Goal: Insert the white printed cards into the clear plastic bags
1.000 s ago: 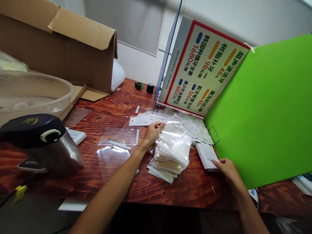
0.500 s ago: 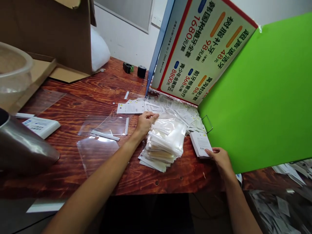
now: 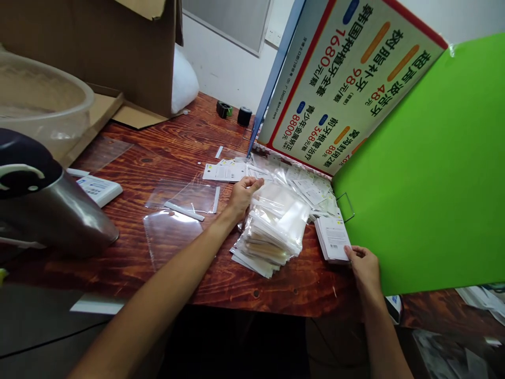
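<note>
Clear plastic bags (image 3: pixel 282 218) lie in a thick, uneven pile at the middle of the table. At the pile's upper left corner, my left hand (image 3: pixel 245 197) is closed, with thumb and forefinger pinched at a bag's edge. To the right is a stack of white printed cards (image 3: pixel 333 237) with a barcode and a small yellow mark. My right hand (image 3: pixel 366 268) grips the near right corner of the top card, thumb on its face; the other fingertips are partly hidden. Behind both, many bagged cards (image 3: pixel 310 189) lie in a loose heap.
A green board (image 3: pixel 410 184) and a printed price sign (image 3: pixel 327 79) stand behind the cards. Loose clear sleeves (image 3: pixel 173 231) lie left. Farther left are a metal flask (image 3: pixel 79 216), a plastic tub (image 3: pixel 47 100), a cardboard box (image 3: pixel 130 58) and a white box (image 3: pixel 100 190).
The view has turned slightly left, so the scene sits farther right and the flask's dark top shows. Both hands stay at the same bags and cards.
</note>
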{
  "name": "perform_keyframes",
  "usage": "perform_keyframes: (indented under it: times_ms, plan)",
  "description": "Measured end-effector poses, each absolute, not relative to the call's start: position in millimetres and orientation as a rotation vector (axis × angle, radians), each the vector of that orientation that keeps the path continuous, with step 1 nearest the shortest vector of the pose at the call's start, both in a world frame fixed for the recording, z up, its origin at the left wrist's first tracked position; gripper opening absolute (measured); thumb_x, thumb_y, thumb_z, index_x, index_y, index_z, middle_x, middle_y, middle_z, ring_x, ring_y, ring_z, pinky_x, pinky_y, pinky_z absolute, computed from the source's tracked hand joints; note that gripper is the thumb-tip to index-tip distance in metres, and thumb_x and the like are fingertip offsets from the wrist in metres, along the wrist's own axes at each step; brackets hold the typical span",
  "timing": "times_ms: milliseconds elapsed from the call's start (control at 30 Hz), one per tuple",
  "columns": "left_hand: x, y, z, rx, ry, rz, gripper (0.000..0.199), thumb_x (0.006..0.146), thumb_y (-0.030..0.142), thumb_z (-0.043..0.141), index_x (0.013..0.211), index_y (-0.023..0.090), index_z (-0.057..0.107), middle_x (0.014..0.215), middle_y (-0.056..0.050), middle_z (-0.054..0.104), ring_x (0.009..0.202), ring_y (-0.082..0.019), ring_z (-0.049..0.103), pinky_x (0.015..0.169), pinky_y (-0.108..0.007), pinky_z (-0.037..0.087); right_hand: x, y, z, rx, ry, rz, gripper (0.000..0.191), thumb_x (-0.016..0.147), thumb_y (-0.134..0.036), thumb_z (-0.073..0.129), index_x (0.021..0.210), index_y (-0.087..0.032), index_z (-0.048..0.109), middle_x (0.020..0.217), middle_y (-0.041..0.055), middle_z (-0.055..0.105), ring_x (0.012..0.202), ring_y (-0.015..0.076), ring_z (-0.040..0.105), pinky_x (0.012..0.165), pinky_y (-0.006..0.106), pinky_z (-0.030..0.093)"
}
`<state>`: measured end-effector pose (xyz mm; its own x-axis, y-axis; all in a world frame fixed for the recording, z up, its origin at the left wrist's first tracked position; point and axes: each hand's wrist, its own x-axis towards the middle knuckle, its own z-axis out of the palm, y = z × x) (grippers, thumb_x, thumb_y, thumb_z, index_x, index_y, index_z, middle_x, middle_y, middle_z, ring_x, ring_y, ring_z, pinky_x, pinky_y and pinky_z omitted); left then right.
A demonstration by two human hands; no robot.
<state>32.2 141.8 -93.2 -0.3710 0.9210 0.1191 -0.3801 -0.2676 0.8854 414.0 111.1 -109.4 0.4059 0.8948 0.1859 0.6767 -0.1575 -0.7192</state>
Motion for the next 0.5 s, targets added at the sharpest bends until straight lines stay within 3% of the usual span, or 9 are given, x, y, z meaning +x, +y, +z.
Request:
perform_keyframes:
  times_ms: [167, 500]
  plan:
    - [29.4, 143.5, -96.8, 0.754, 0.928, 1.767, 0.048, 0.055, 0.056, 0.084, 0.067, 0.019, 0.056, 0.060, 0.005, 0.049, 0.052, -0.009, 0.040, 0.049, -0.024, 0.032, 406.5, 104.8, -105.5, -1.960, -1.375, 0.230, 0.044, 0.061, -0.060, 0.060, 0.078, -0.019, 0.061, 0.078, 0.0140, 0.071, 0.072, 0.0289, 0.065, 0.065, 0.038, 0.049]
    - [29.0, 149.5, -100.6, 0.589, 0.905, 1.804, 0.043, 0.054, 0.050, 0.083, 0.064, 0.018, 0.057, 0.062, 0.005, 0.052, 0.050, -0.007, 0.041, 0.047, -0.022, 0.031, 392.8, 98.4, -101.2, -2.045, -1.475, 0.067, 0.046, 0.068, -0.058, 0.044, 0.083, -0.019, 0.063, 0.087, 0.0161, 0.070, 0.076, 0.0293, 0.063, 0.073, 0.040, 0.049]
